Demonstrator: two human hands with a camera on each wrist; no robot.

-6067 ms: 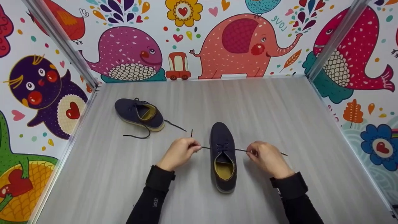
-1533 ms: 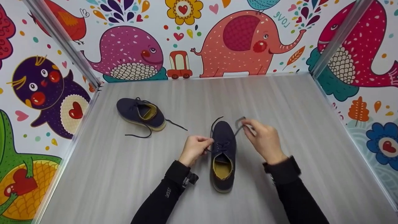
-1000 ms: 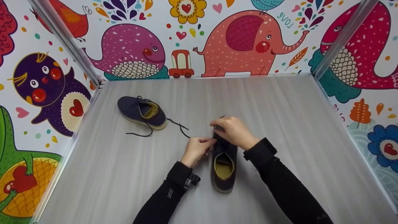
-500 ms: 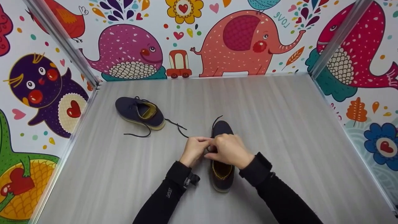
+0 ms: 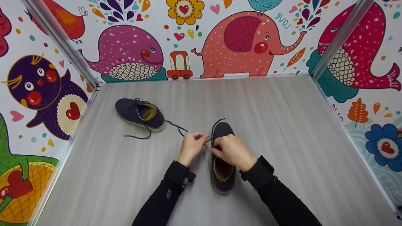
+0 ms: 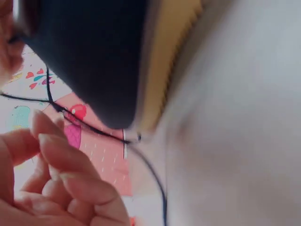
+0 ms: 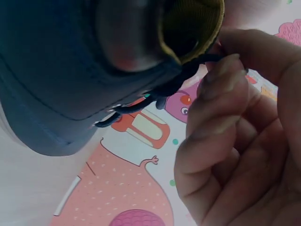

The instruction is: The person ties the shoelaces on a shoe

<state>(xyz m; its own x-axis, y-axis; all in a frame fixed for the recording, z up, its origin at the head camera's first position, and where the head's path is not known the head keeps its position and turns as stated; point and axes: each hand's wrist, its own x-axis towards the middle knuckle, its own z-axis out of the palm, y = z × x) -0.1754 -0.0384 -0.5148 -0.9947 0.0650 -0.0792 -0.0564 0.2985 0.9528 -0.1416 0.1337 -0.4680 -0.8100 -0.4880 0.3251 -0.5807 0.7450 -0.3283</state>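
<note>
A dark navy lace-up shoe (image 5: 223, 128) with a yellow lining stands before me, toe pointing away. My right hand (image 5: 234, 150) covers its lacing; in the right wrist view its thumb and index finger pinch the dark shoelace (image 7: 207, 58) beside the shoe opening. At the shoe's left side is my left hand (image 5: 192, 147), thumb and fingertips together at a stretch of shoelace (image 5: 209, 140) that runs between the hands. In the left wrist view, the shoelace (image 6: 94, 128) passes right by those curled fingers and crosses another strand. One lace end curves forward past the toe.
The matching shoe (image 5: 127, 108) lies farther back on the left, its loose lace (image 5: 138, 137) trailing on the grey wood-look surface (image 5: 267, 103). Cartoon-printed panels (image 5: 235, 47) in metal frames enclose the back and sides.
My right hand first drew a lace out to the right, then crossed over the shoe to the left hand. Now the left hand has shifted slightly left and lace shows between them.
</note>
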